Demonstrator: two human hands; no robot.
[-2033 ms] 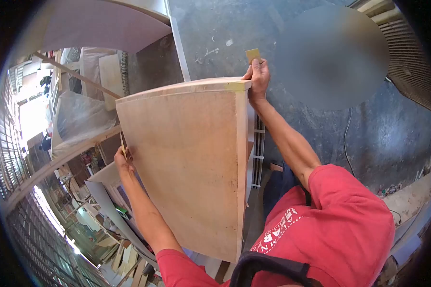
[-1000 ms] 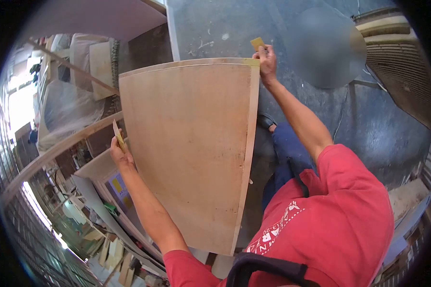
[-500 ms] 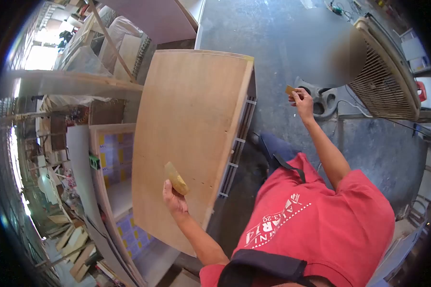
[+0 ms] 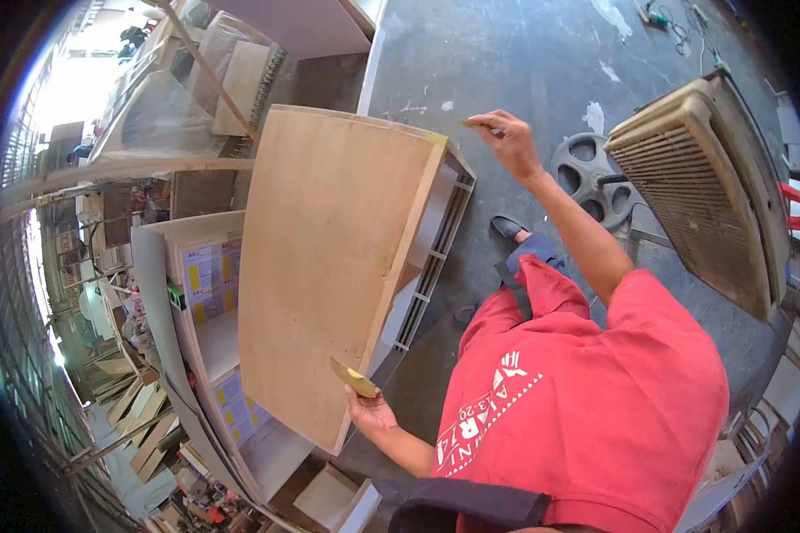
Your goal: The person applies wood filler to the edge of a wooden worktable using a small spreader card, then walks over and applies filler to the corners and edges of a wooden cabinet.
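Observation:
My left hand [image 4: 373, 414] is closed on a flat putty scraper [image 4: 340, 367], with a lump of yellowish putty [image 4: 359, 383] on it. It is over the lower right part of a cabinet's plain wooden panel [image 4: 329, 240]. My right hand [image 4: 507, 140] pinches a small, thin yellowish scraper [image 4: 469, 123] beyond the panel's upper right corner, in the air above the floor. Small dark marks dot the panel near its lower end. Along the cabinet's right side, an open face with pale rails [image 4: 434, 255] shows.
A big slatted fan-like unit [image 4: 711, 186] stands right, beside a grey wheel-shaped base [image 4: 596, 173]. Left of the panel is another open cabinet [image 4: 218, 342] with printed lining. Wood offcuts [image 4: 142, 426] lie lower left. A wooden bar [image 4: 124, 173] crosses at left.
My right hand has moved up and left, toward the panel's upper corner. My left hand with the scraper has shifted down and right. The view has tilted, and the fan-like unit sits lower.

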